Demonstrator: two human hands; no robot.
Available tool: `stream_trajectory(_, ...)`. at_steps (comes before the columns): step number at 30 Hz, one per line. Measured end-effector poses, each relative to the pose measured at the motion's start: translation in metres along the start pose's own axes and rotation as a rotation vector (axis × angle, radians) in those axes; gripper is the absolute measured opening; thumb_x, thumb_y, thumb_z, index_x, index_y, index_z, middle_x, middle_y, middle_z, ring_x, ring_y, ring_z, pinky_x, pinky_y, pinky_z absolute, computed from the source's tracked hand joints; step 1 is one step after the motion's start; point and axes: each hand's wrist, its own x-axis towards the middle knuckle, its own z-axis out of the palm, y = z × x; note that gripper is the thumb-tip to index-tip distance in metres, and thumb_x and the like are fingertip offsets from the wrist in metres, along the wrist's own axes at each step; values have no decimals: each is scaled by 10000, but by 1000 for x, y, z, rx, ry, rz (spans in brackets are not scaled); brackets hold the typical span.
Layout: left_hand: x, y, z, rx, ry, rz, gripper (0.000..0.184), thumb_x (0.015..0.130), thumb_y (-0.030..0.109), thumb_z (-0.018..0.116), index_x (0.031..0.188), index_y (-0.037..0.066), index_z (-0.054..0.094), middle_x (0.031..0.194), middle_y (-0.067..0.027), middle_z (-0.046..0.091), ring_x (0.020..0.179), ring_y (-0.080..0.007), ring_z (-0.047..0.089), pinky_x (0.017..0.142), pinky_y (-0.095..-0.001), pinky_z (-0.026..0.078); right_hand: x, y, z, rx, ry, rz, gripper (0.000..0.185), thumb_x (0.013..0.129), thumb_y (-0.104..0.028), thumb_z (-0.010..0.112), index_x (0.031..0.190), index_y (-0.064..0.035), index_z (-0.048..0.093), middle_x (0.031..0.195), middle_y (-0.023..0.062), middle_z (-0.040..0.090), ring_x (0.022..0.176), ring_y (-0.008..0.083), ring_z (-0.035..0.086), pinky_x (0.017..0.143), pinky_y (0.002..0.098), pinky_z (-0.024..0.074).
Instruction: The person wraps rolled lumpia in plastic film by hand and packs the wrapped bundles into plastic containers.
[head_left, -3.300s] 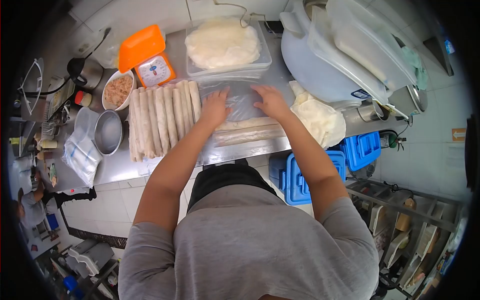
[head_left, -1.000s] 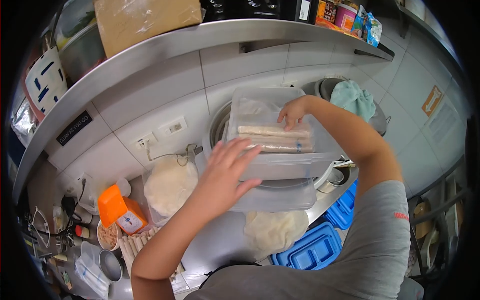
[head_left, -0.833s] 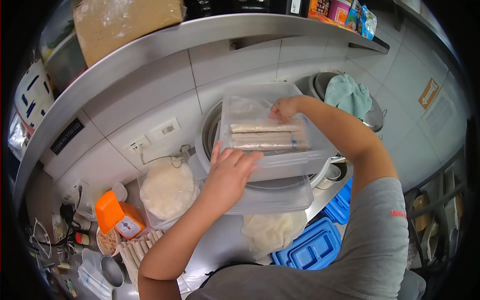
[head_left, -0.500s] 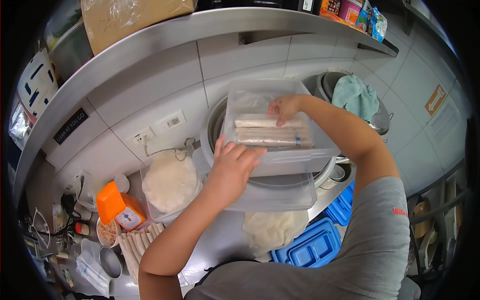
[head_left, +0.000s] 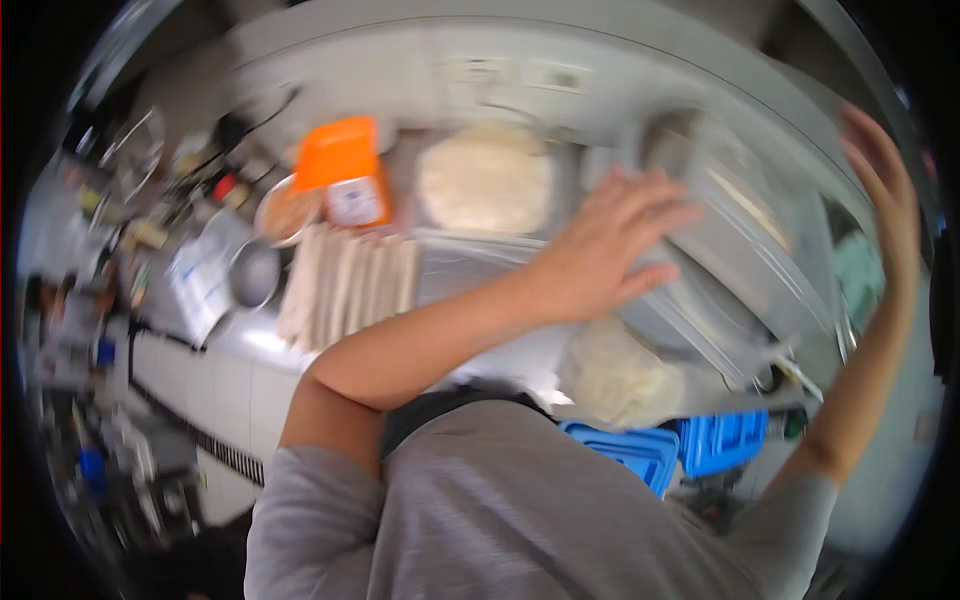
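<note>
My left hand (head_left: 615,250), open with its fingers apart, is beside the near left side of a clear plastic container (head_left: 700,255). Blur hides whether it touches the container. Beyond the container's far right side, my right hand (head_left: 882,170) is raised with its fingers spread and nothing visible in it. Inside the container a pale roll (head_left: 745,200) shows faintly through the blur. A round stack of pale wrappers (head_left: 485,180) lies left of my left hand. Further left, several long pale rolls (head_left: 345,285) lie side by side. A crumpled pale sheet pile (head_left: 625,375) sits below my left hand.
An orange scale (head_left: 345,170) stands behind the rolls, beside a bowl of pinkish filling (head_left: 288,212). A round metal tin (head_left: 254,273) is left of the rolls. Blue lids (head_left: 720,440) are below the counter edge. A greenish cloth (head_left: 858,275) hangs at right.
My view has swung left, so the container appears further right and turned. My right hand has come out of the container, away from the rolls; my left hand has left its rim or moved slightly off.
</note>
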Motion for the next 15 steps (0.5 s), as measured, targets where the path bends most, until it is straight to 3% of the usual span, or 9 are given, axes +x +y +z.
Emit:
stream_trajectory(1,-30,-4,-10,24,-46,-52,522,874,252,679,1348,117,506,1399,-120,442,1320,-334,397,1131,-533,255,-32,-28,3,86,125,0,438,951,-197,566,1351,-24,522,1381,111,534,1324,194,454,1115,331,331)
stream_trajectory(3,-90,-23,-32,51,-80,-173,494,860,232,695,1311,102,541,1404,-132,445,1324,-333,397,1110,-516,296,-102,-13,-11,247,60,-86,525,923,-305,618,1350,-20,512,1315,197,557,1205,305,546,1062,420,385)
stream_trajectory(6,-184,-46,-82,144,37,-537,403,830,154,714,1212,78,609,1360,-145,493,1306,-320,427,1082,-450,346,-156,-63,50,594,-209,-376,470,856,-316,718,1189,-10,594,996,179,651,829,266,614,759,400,484)
stream_trajectory(8,-227,-55,-128,301,202,-718,358,831,107,702,1176,66,618,1279,-138,555,1255,-311,483,1067,-406,366,-170,-84,111,774,-338,-97,361,853,-226,724,1125,-13,619,937,131,665,810,217,615,768,353,486)
stream_trajectory(10,-272,-72,-170,501,370,-756,311,845,68,677,1151,54,626,1203,-137,598,1185,-307,536,1042,-384,391,-191,-90,183,895,-247,382,249,856,-97,698,1079,-3,637,945,92,668,822,160,613,773,297,483)
stream_trajectory(12,-314,-89,-218,568,541,-846,273,862,66,658,1134,57,642,1164,-147,613,1131,-299,563,995,-373,423,-198,-106,232,813,-284,393,206,850,-13,679,1053,1,648,949,55,672,843,123,612,789,266,479)
stream_trajectory(15,-382,-116,-292,827,723,-927,205,879,105,637,1075,55,671,1117,-153,628,1060,-325,577,944,-393,444,-206,-152,268,828,-322,395,193,857,-8,673,1049,-1,656,946,51,677,865,120,614,799,257,478)
